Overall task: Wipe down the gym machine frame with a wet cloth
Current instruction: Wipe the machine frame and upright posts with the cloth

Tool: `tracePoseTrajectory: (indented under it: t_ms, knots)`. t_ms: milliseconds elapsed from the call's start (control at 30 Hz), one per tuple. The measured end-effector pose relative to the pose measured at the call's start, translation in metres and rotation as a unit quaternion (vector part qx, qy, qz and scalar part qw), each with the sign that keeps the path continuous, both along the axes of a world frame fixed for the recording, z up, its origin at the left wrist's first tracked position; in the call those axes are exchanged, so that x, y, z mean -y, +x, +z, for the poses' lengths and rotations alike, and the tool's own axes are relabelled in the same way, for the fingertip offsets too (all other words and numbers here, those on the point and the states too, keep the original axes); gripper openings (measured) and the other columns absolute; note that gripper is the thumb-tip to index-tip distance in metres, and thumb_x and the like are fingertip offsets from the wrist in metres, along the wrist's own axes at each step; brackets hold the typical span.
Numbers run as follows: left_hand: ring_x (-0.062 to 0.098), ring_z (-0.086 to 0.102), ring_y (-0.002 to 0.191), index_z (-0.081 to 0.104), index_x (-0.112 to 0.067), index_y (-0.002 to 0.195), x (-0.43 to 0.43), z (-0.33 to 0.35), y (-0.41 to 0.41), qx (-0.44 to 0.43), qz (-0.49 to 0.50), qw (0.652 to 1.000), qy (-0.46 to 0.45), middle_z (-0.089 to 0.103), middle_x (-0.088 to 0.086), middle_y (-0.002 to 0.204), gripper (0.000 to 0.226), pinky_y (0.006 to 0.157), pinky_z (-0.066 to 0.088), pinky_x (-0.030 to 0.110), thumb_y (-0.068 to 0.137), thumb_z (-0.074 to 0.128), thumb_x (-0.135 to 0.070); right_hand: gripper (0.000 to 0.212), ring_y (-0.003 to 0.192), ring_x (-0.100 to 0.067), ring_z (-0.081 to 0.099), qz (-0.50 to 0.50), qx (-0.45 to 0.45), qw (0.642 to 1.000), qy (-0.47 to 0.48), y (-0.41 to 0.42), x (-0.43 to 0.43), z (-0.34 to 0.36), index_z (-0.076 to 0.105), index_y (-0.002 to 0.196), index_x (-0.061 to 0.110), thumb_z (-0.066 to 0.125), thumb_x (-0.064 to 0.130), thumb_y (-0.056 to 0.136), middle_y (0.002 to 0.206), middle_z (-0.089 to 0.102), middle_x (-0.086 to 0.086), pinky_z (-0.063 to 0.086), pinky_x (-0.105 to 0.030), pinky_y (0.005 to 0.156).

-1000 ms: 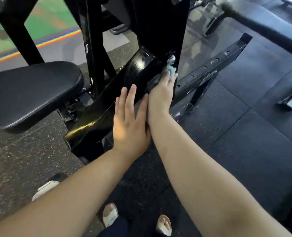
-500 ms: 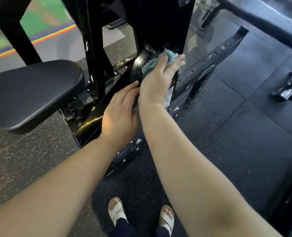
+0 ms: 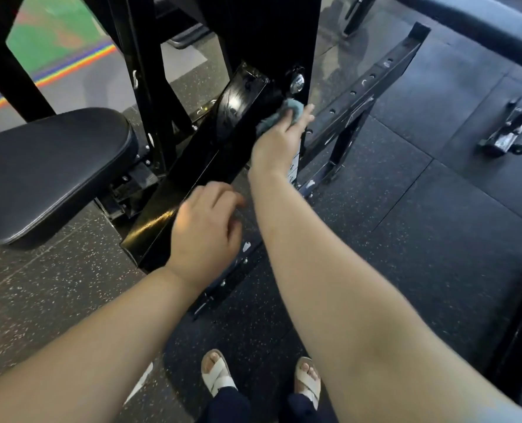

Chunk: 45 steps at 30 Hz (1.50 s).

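While the right hand (image 3: 276, 145) presses the cloth (image 3: 290, 108) flat-fingered on the frame beam (image 3: 223, 138) upper end by the bolt (image 3: 296, 82) and the left hand (image 3: 206, 233) hangs loosely curled, empty, I'd drag firm overlapping strokes downslope.

A teal cloth (image 3: 294, 107) is pressed against the black frame (image 3: 223, 141) by the flat fingers of the right hand (image 3: 276, 148), just below a chrome bolt (image 3: 296, 82). The left hand (image 3: 206, 236), blurred, is held loosely curled over the frame's lower end, near a padded seat (image 3: 49, 169).
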<state>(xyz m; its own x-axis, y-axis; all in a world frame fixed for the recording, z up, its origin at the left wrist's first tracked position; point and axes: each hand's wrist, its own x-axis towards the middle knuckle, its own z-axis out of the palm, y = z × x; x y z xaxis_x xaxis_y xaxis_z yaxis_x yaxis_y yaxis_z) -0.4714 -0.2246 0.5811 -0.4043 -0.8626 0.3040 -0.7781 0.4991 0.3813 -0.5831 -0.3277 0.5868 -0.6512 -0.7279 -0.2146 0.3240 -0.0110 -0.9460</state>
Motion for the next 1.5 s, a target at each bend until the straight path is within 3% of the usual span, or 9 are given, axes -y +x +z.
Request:
tracePoseTrajectory:
  t_ms: [267, 367, 600, 667, 800, 1067, 1200, 1367, 1500]
  knots:
    - [0.003, 0.046, 0.12, 0.041, -0.019, 0.14, 0.035, -0.018, -0.059, -0.32, 0.151, 0.876, 0.329, 0.049, -0.005, 0.135, 0.046, 0.089, 0.033, 0.008, 0.096, 0.038, -0.007, 0.043, 0.135, -0.014, 0.037, 0.046, -0.021, 0.999, -0.003, -0.017, -0.054, -0.04, 0.031, 0.145, 0.024, 0.036, 0.018, 0.103, 0.149, 0.036, 0.001, 0.033, -0.033, 0.113]
    - [-0.027, 0.044, 0.092, 0.02, -0.022, 0.15, 0.047, -0.031, -0.077, -0.351, 0.109, 0.861, 0.352, 0.034, -0.012, 0.143, 0.056, 0.075, 0.028, -0.008, 0.097, 0.031, -0.006, 0.026, 0.104, -0.016, 0.058, -0.056, 0.025, 0.998, 0.007, -0.051, -0.047, -0.061, 0.043, 0.127, 0.015, 0.041, 0.018, 0.102, 0.112, 0.057, 0.001, 0.052, -0.027, 0.087]
    - [0.011, 0.034, 0.136, 0.037, -0.016, 0.144, 0.069, -0.058, -0.088, -0.452, 0.093, 0.843, 0.277, 0.039, -0.003, 0.147, 0.053, 0.094, 0.031, 0.002, 0.094, 0.033, 0.002, 0.047, 0.141, -0.007, 0.009, 0.063, -0.228, 0.963, -0.132, -0.043, 0.015, -0.068, 0.026, 0.148, 0.014, 0.037, 0.019, 0.103, 0.159, 0.01, -0.005, 0.0, 0.0, 0.102]
    - [0.0, 0.031, 0.134, 0.04, -0.018, 0.143, 0.064, -0.065, -0.087, -0.478, 0.041, 0.832, 0.279, 0.039, -0.009, 0.147, 0.056, 0.099, 0.03, 0.005, 0.091, 0.033, 0.002, 0.047, 0.135, -0.002, 0.018, 0.069, -0.246, 0.956, -0.145, -0.058, 0.025, -0.083, 0.026, 0.148, 0.011, 0.035, 0.022, 0.103, 0.158, 0.011, -0.009, 0.005, 0.004, 0.1]
    - [-0.001, 0.04, 0.123, 0.045, -0.02, 0.139, 0.063, -0.076, -0.099, -0.533, 0.06, 0.81, 0.238, 0.049, -0.006, 0.138, 0.051, 0.102, 0.034, 0.013, 0.094, 0.03, 0.0, 0.062, 0.146, -0.031, 0.011, 0.104, -0.352, 0.916, -0.159, -0.055, 0.02, -0.105, 0.021, 0.147, -0.004, 0.031, 0.03, 0.096, 0.155, 0.013, -0.024, 0.007, -0.041, 0.12]
    - [0.004, 0.04, 0.118, 0.028, -0.015, 0.147, 0.087, -0.09, -0.11, -0.565, 0.046, 0.793, 0.226, 0.041, -0.008, 0.127, 0.048, 0.102, 0.033, 0.024, 0.1, 0.025, -0.004, 0.051, 0.147, -0.02, 0.0, 0.053, -0.318, 0.913, -0.25, -0.079, 0.05, -0.079, 0.01, 0.15, 0.006, 0.029, 0.019, 0.105, 0.16, 0.001, -0.012, -0.003, -0.013, 0.112]
    - [0.011, 0.04, 0.131, 0.037, -0.021, 0.143, 0.086, -0.098, -0.112, -0.576, 0.055, 0.792, 0.195, 0.039, -0.005, 0.146, 0.044, 0.114, 0.029, 0.036, 0.1, 0.031, -0.014, 0.053, 0.147, -0.027, 0.0, 0.096, -0.508, 0.81, -0.278, -0.078, 0.026, -0.141, 0.007, 0.15, 0.014, 0.03, 0.022, 0.102, 0.159, 0.0, -0.014, 0.004, -0.024, 0.118]
    - [0.012, 0.048, 0.122, 0.04, -0.021, 0.141, 0.088, -0.099, -0.115, -0.597, 0.052, 0.77, 0.218, 0.051, -0.006, 0.132, 0.042, 0.108, 0.033, 0.034, 0.1, 0.029, -0.014, 0.05, 0.147, -0.023, -0.002, 0.035, -0.401, 0.885, -0.234, -0.083, 0.053, -0.071, 0.014, 0.151, 0.007, 0.028, 0.02, 0.105, 0.159, 0.0, -0.012, 0.0, -0.022, 0.113]
    - [0.022, 0.058, 0.103, 0.057, -0.017, 0.121, 0.082, -0.09, -0.118, -0.635, 0.069, 0.723, 0.262, 0.066, -0.002, 0.107, 0.029, 0.086, 0.05, 0.027, 0.102, 0.035, -0.02, 0.053, 0.147, -0.024, -0.004, 0.078, -0.542, 0.772, -0.322, -0.074, 0.034, -0.103, 0.013, 0.151, 0.01, 0.033, 0.02, 0.103, 0.16, -0.003, -0.01, 0.004, -0.026, 0.115]
